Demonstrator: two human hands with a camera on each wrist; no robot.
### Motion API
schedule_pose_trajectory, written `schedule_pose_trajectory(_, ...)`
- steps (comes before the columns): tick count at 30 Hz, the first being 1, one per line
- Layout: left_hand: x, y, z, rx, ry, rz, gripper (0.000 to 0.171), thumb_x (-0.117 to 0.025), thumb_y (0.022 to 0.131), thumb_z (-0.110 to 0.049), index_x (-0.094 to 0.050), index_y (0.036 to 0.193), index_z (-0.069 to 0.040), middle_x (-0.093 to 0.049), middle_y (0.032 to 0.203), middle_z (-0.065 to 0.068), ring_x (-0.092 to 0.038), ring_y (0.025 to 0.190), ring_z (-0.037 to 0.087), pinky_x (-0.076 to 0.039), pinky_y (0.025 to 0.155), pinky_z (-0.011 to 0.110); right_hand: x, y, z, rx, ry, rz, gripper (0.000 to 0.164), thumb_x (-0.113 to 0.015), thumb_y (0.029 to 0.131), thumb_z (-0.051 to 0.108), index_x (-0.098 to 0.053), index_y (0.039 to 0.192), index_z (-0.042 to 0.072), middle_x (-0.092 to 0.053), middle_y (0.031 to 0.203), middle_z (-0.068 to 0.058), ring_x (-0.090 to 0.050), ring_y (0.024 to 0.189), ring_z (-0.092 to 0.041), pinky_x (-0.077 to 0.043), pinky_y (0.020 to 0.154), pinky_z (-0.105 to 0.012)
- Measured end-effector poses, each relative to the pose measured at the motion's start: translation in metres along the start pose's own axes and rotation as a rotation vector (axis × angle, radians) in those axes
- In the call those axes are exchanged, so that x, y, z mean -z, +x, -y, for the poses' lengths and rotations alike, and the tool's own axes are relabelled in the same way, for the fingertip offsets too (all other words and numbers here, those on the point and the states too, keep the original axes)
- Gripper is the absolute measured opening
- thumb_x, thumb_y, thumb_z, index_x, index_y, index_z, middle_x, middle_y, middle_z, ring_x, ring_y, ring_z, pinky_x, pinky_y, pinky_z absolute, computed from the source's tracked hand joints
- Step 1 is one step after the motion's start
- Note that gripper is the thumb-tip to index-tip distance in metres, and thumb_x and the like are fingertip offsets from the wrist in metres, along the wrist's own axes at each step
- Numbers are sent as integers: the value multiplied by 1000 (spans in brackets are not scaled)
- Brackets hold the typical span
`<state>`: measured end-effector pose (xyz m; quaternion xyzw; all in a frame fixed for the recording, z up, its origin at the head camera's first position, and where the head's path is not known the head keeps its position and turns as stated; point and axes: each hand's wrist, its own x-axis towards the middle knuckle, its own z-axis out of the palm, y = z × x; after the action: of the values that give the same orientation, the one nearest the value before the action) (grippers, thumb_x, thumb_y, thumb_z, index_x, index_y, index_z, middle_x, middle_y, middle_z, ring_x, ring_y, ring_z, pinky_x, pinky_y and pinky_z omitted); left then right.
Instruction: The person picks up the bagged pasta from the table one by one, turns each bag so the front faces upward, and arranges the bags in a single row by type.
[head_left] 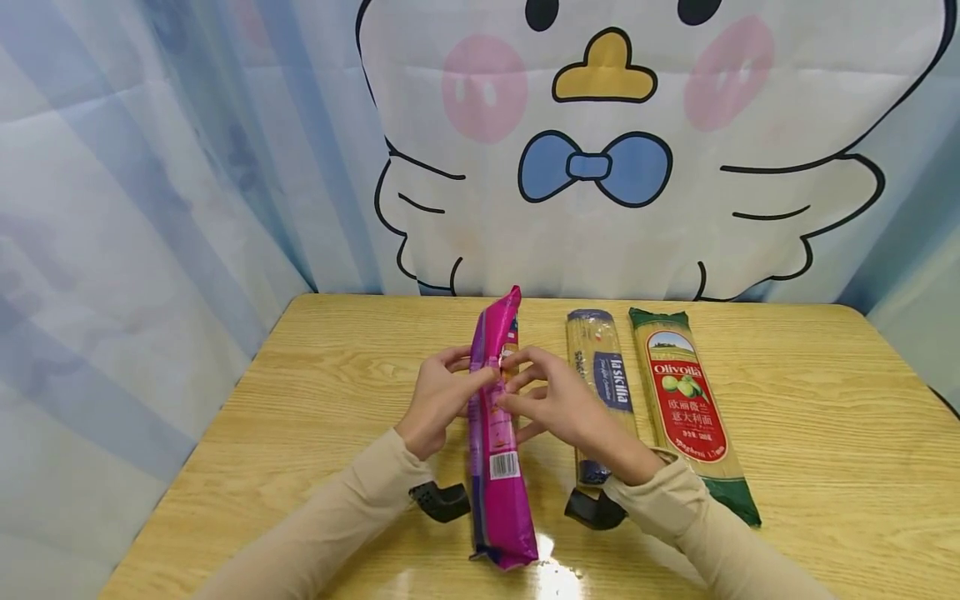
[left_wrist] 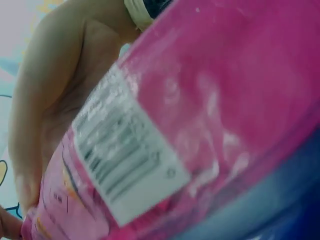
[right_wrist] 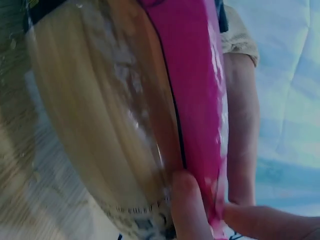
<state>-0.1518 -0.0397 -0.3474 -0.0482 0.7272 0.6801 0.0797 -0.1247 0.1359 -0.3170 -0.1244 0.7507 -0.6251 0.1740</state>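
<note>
A long pink packet of noodles (head_left: 504, 508) stands tilted on its narrow side, its barcode facing up. My left hand (head_left: 438, 402) grips it from the left, thumb across the upper face and fingers behind. From the right, my right hand (head_left: 558, 400) holds it near the middle with bent fingers and thumb. In the left wrist view, the packet's white barcode label (left_wrist: 127, 155) fills the centre. The right wrist view shows the packet's clear window (right_wrist: 100, 115) with pale straight strands inside, and a fingertip (right_wrist: 187, 192) pressing by its pink edge.
Right of the hands lies a clear spaghetti packet with a blue label (head_left: 613, 379), partly covered by the right forearm. Beyond it is a green-ended Olivoila spaghetti packet (head_left: 686, 396). The wooden table (head_left: 337, 375) ends at a cartoon-printed curtain (head_left: 480, 225).
</note>
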Motion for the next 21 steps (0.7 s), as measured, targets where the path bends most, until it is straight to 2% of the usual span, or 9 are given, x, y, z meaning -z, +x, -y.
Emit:
schedule_pose_trajectory(4, 2, 0, 1, 4, -38, 27, 58, -71, 81, -14, -56, 136, -4, -60, 127, 17, -65, 79, 17, -59, 61, 29, 14, -4, -1, -4, -44, 31, 41, -65, 95, 6, -48, 130, -4, -56, 115, -23, -67, 94, -26, -63, 77, -45)
schedule_pose_trajectory(8, 6, 0, 0, -3, -87, 41, 58, -68, 81, -12, -55, 136, -2, -60, 124, 18, -66, 77, 17, -60, 61, 28, 25, -7, -5, -17, -117, 7, 47, -67, 95, 15, -47, 133, -4, -57, 119, -22, -65, 103, -31, -61, 83, -44)
schedule_pose_trajectory(12, 8, 0, -2, 1, -113, 47, 59, -69, 81, -12, -54, 137, -3, -60, 124, 18, -66, 80, 17, -61, 64, 28, 28, -6, -12, -47, -77, 31, 55, -68, 96, 22, -43, 137, -5, -57, 125, -24, -63, 112, -38, -59, 89, -46)
schedule_pose_trajectory(17, 10, -2, -2, 3, -143, 66, 58, -71, 82, -12, -55, 137, -2, -61, 125, 19, -67, 86, 17, -62, 69, 32, 23, -2, -20, -78, 7, 89, 64, -68, 96, 26, -36, 143, -4, -52, 133, -26, -64, 112, -33, -57, 93, -46)
schedule_pose_trajectory(21, 10, -3, -3, 1, -156, 72, 58, -72, 82, -13, -55, 136, -2, -60, 126, 20, -68, 86, 17, -63, 69, 33, 18, 1, -25, -99, 23, 101, 68, -68, 95, 26, -33, 146, -4, -49, 137, -27, -64, 111, -29, -58, 91, -43)
